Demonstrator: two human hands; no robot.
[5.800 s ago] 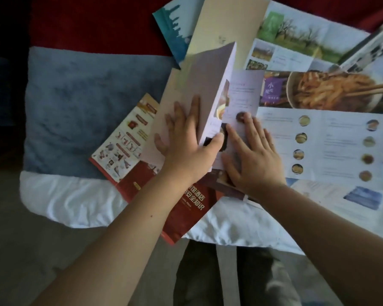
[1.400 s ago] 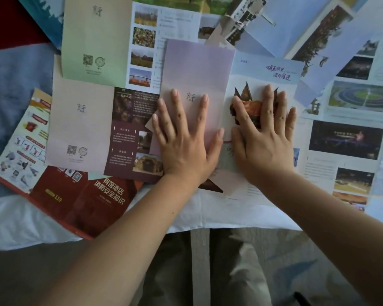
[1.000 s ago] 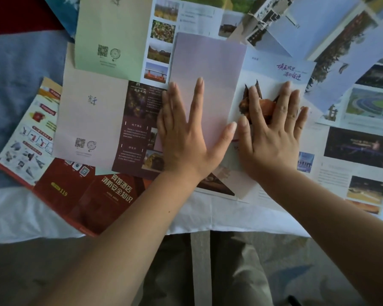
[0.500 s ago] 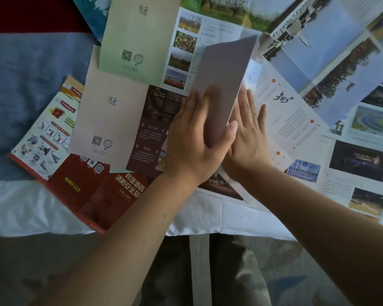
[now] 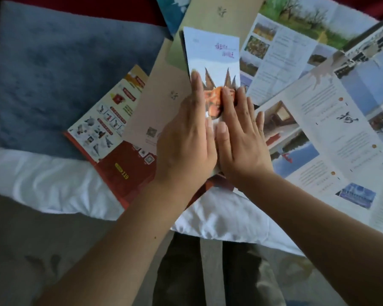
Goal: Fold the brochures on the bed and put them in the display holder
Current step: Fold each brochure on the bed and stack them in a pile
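Note:
A folded brochure (image 5: 212,56) with a pale cover, purple writing and an orange pointed picture lies flat on the bed. My left hand (image 5: 186,138) lies flat on its left edge, fingers straight and together. My right hand (image 5: 239,138) lies flat beside it on the brochure's right part, fingers spread. The two hands touch side by side and hide the brochure's lower half. No display holder is in view.
Several unfolded brochures lie around: a red safety leaflet (image 5: 111,129) at the left, a beige one (image 5: 161,102) under the hands, photo leaflets (image 5: 318,120) at the right. A blue blanket (image 5: 64,62) covers the bed's left; the white sheet edge (image 5: 53,180) runs along the front.
The raised panel has been folded down, so the orange-picture cover now lies on top. Both hands came together flat on the folded brochure. The view shifted to the right.

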